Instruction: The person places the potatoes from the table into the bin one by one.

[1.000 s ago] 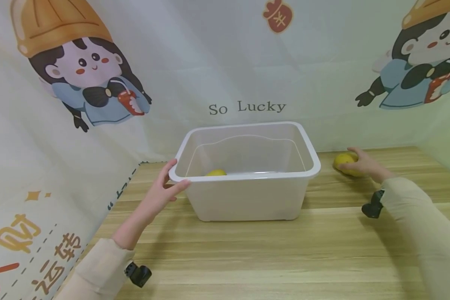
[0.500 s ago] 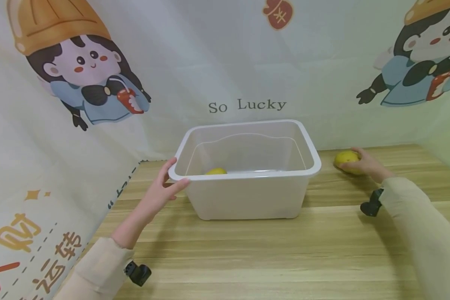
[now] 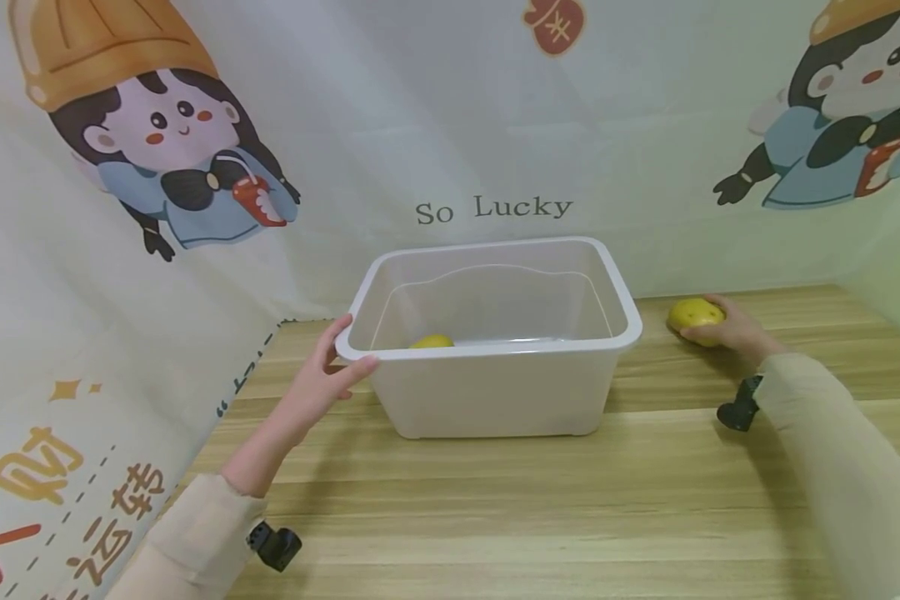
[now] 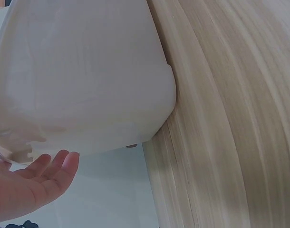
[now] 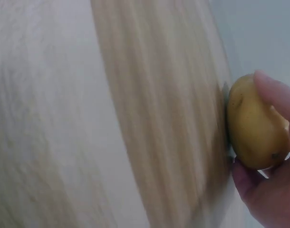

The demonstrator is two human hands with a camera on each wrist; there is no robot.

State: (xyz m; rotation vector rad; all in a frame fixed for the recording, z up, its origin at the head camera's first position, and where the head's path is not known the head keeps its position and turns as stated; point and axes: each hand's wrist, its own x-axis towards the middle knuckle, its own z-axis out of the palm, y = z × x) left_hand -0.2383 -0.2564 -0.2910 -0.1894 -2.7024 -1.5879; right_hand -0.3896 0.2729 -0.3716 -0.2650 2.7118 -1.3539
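Observation:
A yellow-brown potato is at the back right of the wooden table, and my right hand grips it between thumb and fingers. The right wrist view shows the potato close to the tabletop; whether it touches cannot be told. My left hand holds the front left corner of a pale plastic bin, thumb on the front rim and a finger on the side rim. In the left wrist view several fingertips hang loosely under that rim. Inside the bin lies a yellow rounded thing, mostly hidden by the front wall.
Behind the table hangs a printed cloth, which also runs down the left side. The bin stands close to this cloth at the middle back. A small black camera sits at the left wrist, another at the right.
My right hand has shifted slightly round the potato, and more of the potato's top shows now. The left hand stays at the bin's corner. The head view has tilted a little.

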